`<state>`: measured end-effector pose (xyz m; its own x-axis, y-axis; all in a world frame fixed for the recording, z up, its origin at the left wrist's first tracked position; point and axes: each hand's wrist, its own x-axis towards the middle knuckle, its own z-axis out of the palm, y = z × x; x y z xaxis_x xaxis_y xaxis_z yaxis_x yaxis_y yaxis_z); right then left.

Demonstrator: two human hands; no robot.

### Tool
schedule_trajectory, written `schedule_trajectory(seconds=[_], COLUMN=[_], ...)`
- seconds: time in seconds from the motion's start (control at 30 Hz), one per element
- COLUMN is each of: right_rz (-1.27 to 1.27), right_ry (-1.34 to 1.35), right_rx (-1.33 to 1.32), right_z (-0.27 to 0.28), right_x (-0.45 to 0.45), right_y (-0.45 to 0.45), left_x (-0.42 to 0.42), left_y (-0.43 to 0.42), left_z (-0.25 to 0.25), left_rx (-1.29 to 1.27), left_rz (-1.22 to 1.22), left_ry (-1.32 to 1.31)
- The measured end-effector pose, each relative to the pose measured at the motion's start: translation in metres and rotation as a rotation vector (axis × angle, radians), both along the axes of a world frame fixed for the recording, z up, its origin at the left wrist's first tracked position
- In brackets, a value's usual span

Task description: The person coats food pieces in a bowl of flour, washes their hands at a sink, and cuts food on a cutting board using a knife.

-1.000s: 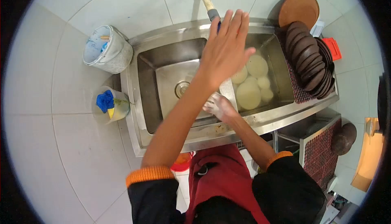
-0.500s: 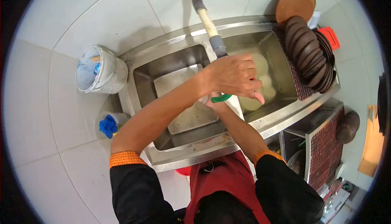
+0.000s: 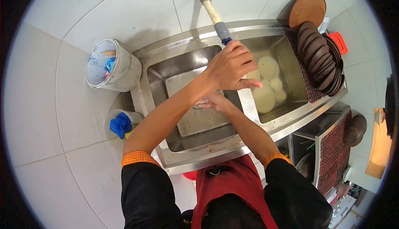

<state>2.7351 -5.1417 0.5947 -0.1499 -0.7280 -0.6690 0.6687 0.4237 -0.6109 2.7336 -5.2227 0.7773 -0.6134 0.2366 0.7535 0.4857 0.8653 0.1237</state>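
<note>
Left hand (image 3: 236, 66) over the divider of the stainless-steel double sink (image 3: 250, 105): fingers loosely bent, thumb out; whether it grips anything, cannot tell. The cream-and-grey pipe (image 3: 212, 12) ends at or behind it, reaching out from the wall, presumably to bring water over the sink. Right hand (image 3: 213, 100) above the left basin, partly behind the left forearm; grip unclear. Dark brown round dishes (image 3: 318, 58) lean on edge in a row, likely for draining.
</note>
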Motion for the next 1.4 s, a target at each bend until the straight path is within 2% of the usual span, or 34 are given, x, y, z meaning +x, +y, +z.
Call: schedule_trajectory(seconds=[0.1, 0.17, 0.23, 0.27, 0.33, 0.37, 0.4, 0.43, 0.5, 0.53, 0.57, 0.63, 0.67, 0.7, 0.8, 0.9, 1.0, 1.03, 1.13, 1.17, 1.2, 1.27, 1.33, 1.4], right_rz=[-0.009, 0.01, 0.05, 0.076, -0.047, -0.195, -0.346, -0.368, -0.415, -0.44, -0.307, -0.461, -0.534, -0.466, -0.528, -0.352, -0.242, -0.228, -0.161, -0.14, -0.119, 0.007, 0.199, 0.456], right_ry=[0.022, 0.138, 0.166, 0.135, 0.052, 0.001, -0.05, -0.083, -0.074, -0.063, -0.093, -0.276, -0.381, -0.344, -0.288, -0.367, -0.168, -0.204, -0.199, -0.122, -0.005, 0.351, 0.772, 1.223], right_rx=[-0.075, -0.278, -0.307, -0.232, -0.041, 0.071, 0.188, 0.21, 0.046, -0.044, -0.112, -0.289, -0.375, -0.315, -0.422, -0.543, -0.305, -0.363, -0.509, -0.528, -0.486, -0.355, -0.228, -0.22], right_z=[-0.023, -0.033, -0.035, -0.035, -0.04, -0.046, -0.049, -0.044, -0.063, -0.077, -0.107, -0.065, -0.051, -0.067, -0.05, -0.09, -0.083, -0.086, -0.126, -0.157, -0.15, -0.114, -0.073, -0.046], right_x=[-0.009, -0.015, -0.027, -0.032, -0.035, -0.032, -0.031, -0.033, -0.046, -0.058, -0.073, -0.062, -0.051, -0.054, -0.047, -0.055, -0.034, -0.029, -0.035, -0.04, -0.042, -0.037, -0.029, -0.022], right_y=[-0.005, 0.0, 0.003, 0.006, 0.006, 0.001, 0.002, 0.005, 0.017, 0.02, 0.023, 0.025, 0.028, 0.027, 0.031, 0.033, 0.024, 0.024, 0.011, 0.0, -0.004, -0.001, 0.008, 0.012], left_x=[0.007, 0.02, 0.037, 0.046, 0.057, 0.057, 0.058, 0.059, 0.053, 0.042, 0.031, 0.001, -0.015, -0.036, -0.076, -0.066, -0.049, -0.041, -0.023, -0.022, -0.022, -0.016, -0.004, 0.004], left_y=[-0.002, 0.001, 0.005, 0.012, 0.037, 0.048, 0.058, 0.068, 0.076, 0.074, 0.072, 0.056, 0.056, 0.057, 0.054, 0.054, 0.049, 0.048, 0.049, 0.049, 0.05, 0.05, 0.045, 0.042], left_z=[-0.004, -0.003, -0.03, -0.054, -0.117, -0.176, -0.198, -0.218, -0.214, -0.21, -0.201, -0.112, -0.089, -0.073, -0.069, -0.075, -0.079, -0.077, -0.074, -0.08, -0.081, -0.081, -0.066, -0.063], left_rx=[0.061, 0.073, 0.324, 0.453, 1.132, 1.524, 1.773, 2.026, 2.218, 1.967, 1.716, 1.088, 0.906, 0.717, 1.12, 1.2, 1.164, 1.14, 1.147, 1.159, 1.16, 1.178, 1.173, 1.153], left_rz=[0.091, 0.174, 0.435, 0.559, 0.859, 0.966, 1.014, 1.064, 1.059, 0.967, 0.871, 0.402, 0.377, 0.353, -0.159, -0.091, 0.014, 0.081, 0.233, 0.233, 0.249, 0.277, 0.315, 0.34], left_ry=[0.022, -0.017, -0.005, -0.003, -0.014, -0.072, -0.151, -0.217, -0.363, -0.193, -0.034, -0.217, -0.178, -0.131, -0.62, -0.74, -0.65, -0.685, -0.538, -0.523, -0.507, -0.467, -0.552, -0.58])
